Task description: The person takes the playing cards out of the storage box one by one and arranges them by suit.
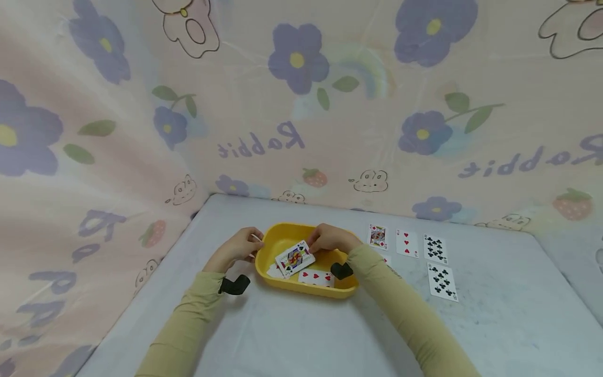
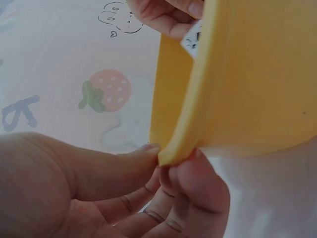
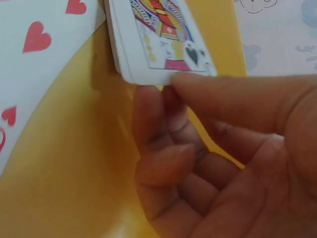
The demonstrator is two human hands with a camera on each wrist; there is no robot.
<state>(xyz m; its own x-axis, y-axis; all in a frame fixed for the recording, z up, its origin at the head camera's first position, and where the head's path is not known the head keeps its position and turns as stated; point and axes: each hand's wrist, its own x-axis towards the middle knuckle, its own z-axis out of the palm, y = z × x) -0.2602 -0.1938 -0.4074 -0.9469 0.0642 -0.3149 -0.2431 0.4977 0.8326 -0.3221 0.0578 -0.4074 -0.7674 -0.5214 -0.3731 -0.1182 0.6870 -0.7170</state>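
Observation:
A yellow plastic basin stands on the white table. My left hand pinches its left rim between thumb and fingers, as the left wrist view shows closely. Over the basin my right hand pinches the edge of a few stacked playing cards. A spade face card is on top; in the right wrist view more card edges show under it. Inside the basin lies a hearts card, face up. Part of another white card shows below the held cards at the left.
Right of the basin several playing cards lie face up: a red face card, a hearts card and two clubs cards. My right forearm partly covers another card. A patterned cloth hangs behind the table.

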